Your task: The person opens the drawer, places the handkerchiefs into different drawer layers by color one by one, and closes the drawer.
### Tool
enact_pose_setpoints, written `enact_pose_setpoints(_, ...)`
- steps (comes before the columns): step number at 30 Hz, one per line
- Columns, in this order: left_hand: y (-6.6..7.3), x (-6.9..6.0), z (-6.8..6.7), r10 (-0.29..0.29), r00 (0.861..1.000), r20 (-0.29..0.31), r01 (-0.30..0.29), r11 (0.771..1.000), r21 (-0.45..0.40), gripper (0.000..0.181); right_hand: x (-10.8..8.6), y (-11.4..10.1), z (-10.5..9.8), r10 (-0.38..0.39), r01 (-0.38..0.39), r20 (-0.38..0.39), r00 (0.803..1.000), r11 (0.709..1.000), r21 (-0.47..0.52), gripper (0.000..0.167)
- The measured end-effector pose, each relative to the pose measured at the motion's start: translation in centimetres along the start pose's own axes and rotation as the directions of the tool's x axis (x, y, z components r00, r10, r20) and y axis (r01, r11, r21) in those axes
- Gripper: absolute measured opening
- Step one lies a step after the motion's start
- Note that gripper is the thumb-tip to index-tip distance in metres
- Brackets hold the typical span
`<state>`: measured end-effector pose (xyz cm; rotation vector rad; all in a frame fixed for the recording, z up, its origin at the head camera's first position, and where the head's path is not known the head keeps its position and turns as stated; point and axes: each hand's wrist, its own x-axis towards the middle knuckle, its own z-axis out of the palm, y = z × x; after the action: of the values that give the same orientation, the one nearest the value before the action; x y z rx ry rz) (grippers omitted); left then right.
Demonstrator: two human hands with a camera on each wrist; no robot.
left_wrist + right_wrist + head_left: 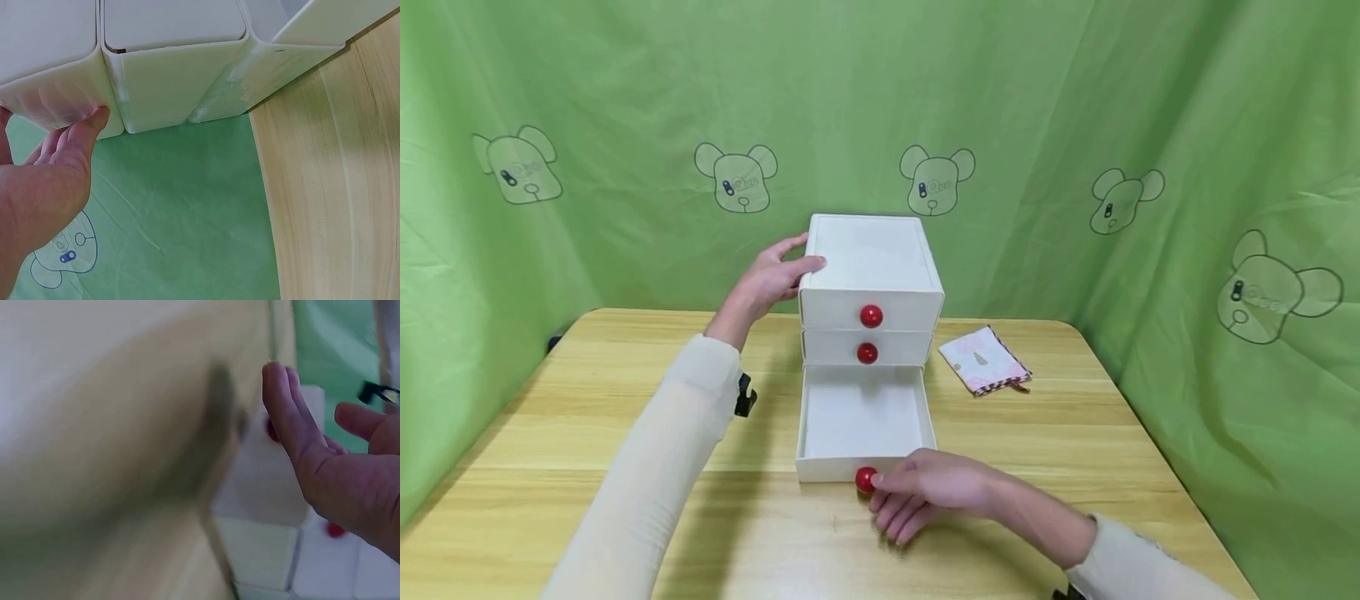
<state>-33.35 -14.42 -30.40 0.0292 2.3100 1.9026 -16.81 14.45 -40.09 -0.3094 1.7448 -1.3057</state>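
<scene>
A white three-tier drawer cabinet [872, 250] stands on the table, a round red knob on each drawer. Its bottom drawer [827, 471] is pulled out, and nothing lies inside. My left hand [771, 275] rests against the upper left side of the cabinet, thumb over the top edge. The left wrist view shows its fingers [75, 140] touching the side wall of the top tier. My right hand [940, 483] is at the bottom drawer's red knob [866, 479], thumb beside it. In the right wrist view, the fingers [287, 412] are extended and the thumb is apart from them.
A folded pale cloth [985, 360] with a checked edge lies right of the cabinet on the wooden table [1045, 467]. Green curtain [835, 100] with bear-head prints hangs behind and along both sides.
</scene>
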Motion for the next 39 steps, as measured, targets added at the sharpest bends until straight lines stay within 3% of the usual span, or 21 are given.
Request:
enact_pose_setpoints(8, 0.1, -0.1, 0.0, 0.001, 1.000, -0.003, -0.001, 1.000, -0.003, 0.076, -2.0, -3.8, -3.5, -0.118, 0.113, -0.045, 0.992, 0.990, -0.087, 0.046)
enact_pose_setpoints(14, 0.1, 0.0, 0.0, 0.006, 1.000, -0.004, -0.006, 1.000, -0.003, 0.076, -3.2, -5.7, -8.1, -0.238, 0.228, -0.154, 0.959, 0.970, -0.078, 0.045)
enact_pose_setpoints(19, 0.0, 0.0, 0.0, 0.003, 1.000, -0.005, -0.003, 1.000, 0.004, 0.076, -3.9, -6.4, -11.5, -0.288, 0.284, -0.322, 0.902, 0.957, -0.059, 0.043)
enact_pose_setpoints(22, 0.0, 0.0, 0.0, 0.003, 1.000, -0.005, -0.003, 1.000, 0.006, 0.076, -4.2, -6.3, -13.3, -0.310, 0.324, -0.435, 0.845, 0.945, -0.044, 0.049)
enact_pose_setpoints(25, 0.0, 0.0, 0.0, 0.006, 1.000, -0.008, -0.006, 1.000, 0.006, 0.075, -4.2, -5.8, -15.2, -0.296, 0.394, -0.548, 0.782, 0.917, 0.068, 0.050)
enact_pose_setpoints(27, 0.0, 0.1, 0.0, 0.007, 1.000, -0.009, -0.007, 1.000, 0.002, 0.076, -4.0, -5.2, -16.4, -0.278, 0.442, -0.599, 0.751, 0.885, 0.145, 0.045)
enact_pose_setpoints(30, 0.0, 0.0, -0.1, 0.006, 1.000, -0.009, -0.006, 1.000, -0.002, 0.076, -3.6, -4.1, -18.0, -0.243, 0.463, -0.644, 0.725, 0.864, 0.197, 0.039)
enact_pose_setpoints(36, -0.1, 0.0, 0.1, 0.007, 1.000, -0.010, -0.008, 1.000, -0.023, 0.076, -2.7, -0.8, -20.5, -0.181, 0.384, -0.694, 0.696, 0.912, 0.147, 0.061)
enact_pose_setpoints(39, -0.1, 0.1, 0.0, 0.005, 1.000, -0.013, -0.005, 0.999, -0.038, 0.076, -2.1, 0.6, -21.6, -0.142, 0.360, -0.720, 0.679, 0.920, 0.157, 0.061)
